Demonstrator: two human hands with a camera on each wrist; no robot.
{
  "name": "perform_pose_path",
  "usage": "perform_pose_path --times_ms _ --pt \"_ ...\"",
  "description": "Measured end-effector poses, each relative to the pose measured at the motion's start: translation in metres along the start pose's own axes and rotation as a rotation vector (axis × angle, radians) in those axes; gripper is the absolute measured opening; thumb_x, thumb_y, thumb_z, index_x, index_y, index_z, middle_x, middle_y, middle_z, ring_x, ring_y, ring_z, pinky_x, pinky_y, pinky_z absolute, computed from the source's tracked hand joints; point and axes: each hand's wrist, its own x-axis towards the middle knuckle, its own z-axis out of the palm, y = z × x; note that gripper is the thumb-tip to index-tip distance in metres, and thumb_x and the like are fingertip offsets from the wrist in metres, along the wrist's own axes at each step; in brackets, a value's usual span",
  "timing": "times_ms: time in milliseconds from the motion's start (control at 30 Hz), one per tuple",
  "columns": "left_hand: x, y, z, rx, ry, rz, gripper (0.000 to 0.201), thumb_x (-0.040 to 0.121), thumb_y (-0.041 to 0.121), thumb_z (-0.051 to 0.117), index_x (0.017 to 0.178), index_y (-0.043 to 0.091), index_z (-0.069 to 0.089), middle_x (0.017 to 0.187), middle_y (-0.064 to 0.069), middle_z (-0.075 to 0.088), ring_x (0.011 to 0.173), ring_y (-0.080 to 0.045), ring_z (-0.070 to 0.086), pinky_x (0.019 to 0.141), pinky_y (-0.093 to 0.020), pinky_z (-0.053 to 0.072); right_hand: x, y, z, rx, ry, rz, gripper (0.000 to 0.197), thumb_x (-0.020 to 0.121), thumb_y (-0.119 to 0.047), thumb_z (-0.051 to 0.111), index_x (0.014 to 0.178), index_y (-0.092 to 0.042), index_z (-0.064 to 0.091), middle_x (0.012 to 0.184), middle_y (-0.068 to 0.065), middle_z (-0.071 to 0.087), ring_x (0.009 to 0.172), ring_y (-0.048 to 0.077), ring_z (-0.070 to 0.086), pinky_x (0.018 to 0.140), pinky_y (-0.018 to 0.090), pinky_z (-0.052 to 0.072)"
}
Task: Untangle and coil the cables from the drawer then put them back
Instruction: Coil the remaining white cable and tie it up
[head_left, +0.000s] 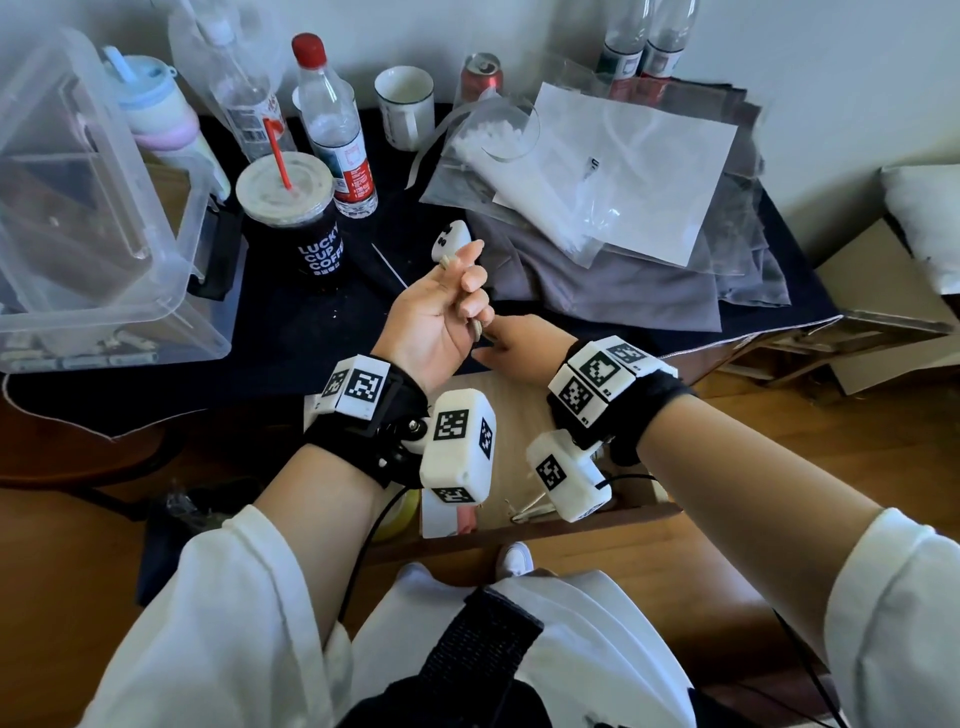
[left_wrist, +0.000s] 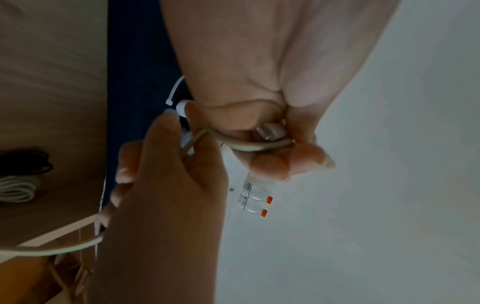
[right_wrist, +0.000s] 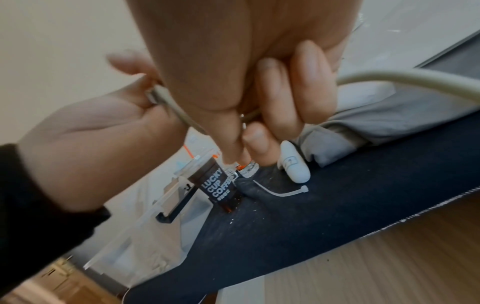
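The left hand (head_left: 434, 312) pinches the beige cable (left_wrist: 249, 147) near its plug; the right hand's (head_left: 511, 345) grip curls round the same cable just below. The cable's slack trails down toward the open drawer (head_left: 524, 395).

Risk: a hard pull could tighten a kink or slip the plug free.

Beyond the grip, the coffee cup (head_left: 291, 218) and bottle (head_left: 337, 135) crowd the surface (head_left: 675, 322). Open room lies nearer the body.
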Motion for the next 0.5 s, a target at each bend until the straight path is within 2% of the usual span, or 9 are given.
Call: perform_pose_path --times_ms 67,133,200,233,267,333,400,433,500 --pt "0.0 0.0 0.001 -0.003 0.041 0.022 0.025 0.1 0.016 0.029 0.111 0.007 0.049 0.06 0.007 0.059 0.048 -0.003 0.053 0.056 -0.015 0.048 -0.002 -0.006 -0.002 -0.036 -0.031 -0.004 0.028 0.095 -0.024 0.046 0.117 -0.008 0.055 0.112 0.01 0.062 0.102 0.026 0.056 0.078 0.027 0.036" --pt "-0.001 0.0 0.0 0.018 0.076 0.053 0.025 0.101 0.011 0.029 0.117 0.005 0.047 0.066 0.004 0.067 0.057 -0.005 0.062 0.06 -0.017 0.053 -0.004 -0.009 -0.001 -0.059 -0.036 -0.027 0.028 0.094 -0.026 0.047 0.116 -0.011 0.059 0.115 0.008 0.063 0.108 0.024 0.056 0.084 0.027 0.038" --pt "-0.001 -0.001 -0.002 0.083 0.108 0.065 0.029 0.101 0.009 0.029 0.128 0.005 0.04 0.07 0.002 0.07 0.062 -0.006 0.067 0.062 -0.018 0.055 -0.003 -0.01 0.0 -0.101 -0.047 -0.047 0.022 0.094 -0.025 0.047 0.099 -0.012 0.064 0.104 0.01 0.064 0.099 0.025 0.057 0.079 0.027 0.038" --pt "-0.001 -0.003 -0.003 0.132 0.125 0.07 0.033 0.101 0.009 0.029 0.134 0.004 0.036 0.072 0.0 0.07 0.063 -0.007 0.067 0.063 -0.019 0.055 -0.002 -0.011 0.0 -0.124 -0.049 -0.053 0.022 0.094 -0.025 0.047 0.083 -0.015 0.062 0.095 0.01 0.061 0.091 0.025 0.055 0.075 0.027 0.037" --pt "-0.001 -0.004 -0.004 0.184 0.139 0.073 0.037 0.101 0.008 0.03 0.138 0.003 0.032 0.076 -0.003 0.069 0.063 -0.008 0.068 0.063 -0.019 0.055 -0.003 -0.011 0.0 -0.145 -0.047 -0.061 0.028 0.094 -0.025 0.047 0.067 -0.019 0.052 0.086 0.009 0.057 0.085 0.023 0.051 0.073 0.027 0.035" --pt "-0.004 -0.007 -0.008 0.277 0.162 0.065 0.04 0.101 0.008 0.03 0.14 0.0 0.03 0.081 -0.006 0.065 0.063 -0.008 0.068 0.066 -0.02 0.055 -0.005 -0.013 -0.001 -0.194 -0.06 -0.105 0.039 0.093 -0.024 0.048 0.057 -0.024 0.034 0.077 0.003 0.048 0.081 0.018 0.044 0.072 0.025 0.032" --pt "-0.01 -0.009 -0.014 0.337 0.177 0.036 0.037 0.101 0.008 0.031 0.138 0.003 0.033 0.084 -0.009 0.063 0.063 -0.009 0.069 0.064 -0.02 0.056 -0.007 -0.015 0.002 -0.183 -0.077 -0.148 0.03 0.092 -0.022 0.049 0.063 -0.018 0.049 0.078 0.003 0.05 0.081 0.016 0.042 0.072 0.023 0.03" --pt "-0.012 -0.008 -0.015 0.36 0.182 0.012 0.033 0.101 0.009 0.031 0.134 0.007 0.035 0.086 -0.011 0.062 0.061 -0.008 0.068 0.06 -0.02 0.055 -0.008 -0.014 0.001 -0.183 -0.077 -0.16 0.023 0.092 -0.022 0.049 0.076 -0.011 0.061 0.082 0.004 0.053 0.082 0.015 0.042 0.072 0.023 0.03" --pt "-0.011 -0.007 -0.018 0.462 0.207 -0.044 0.022 0.101 0.011 0.033 0.122 0.015 0.038 0.085 -0.01 0.061 0.058 -0.008 0.066 0.054 -0.021 0.054 -0.009 -0.015 -0.004 -0.209 -0.081 -0.166 0.024 0.091 -0.025 0.052 0.1 -0.008 0.067 0.087 0.003 0.054 0.083 0.016 0.045 0.073 0.024 0.034"
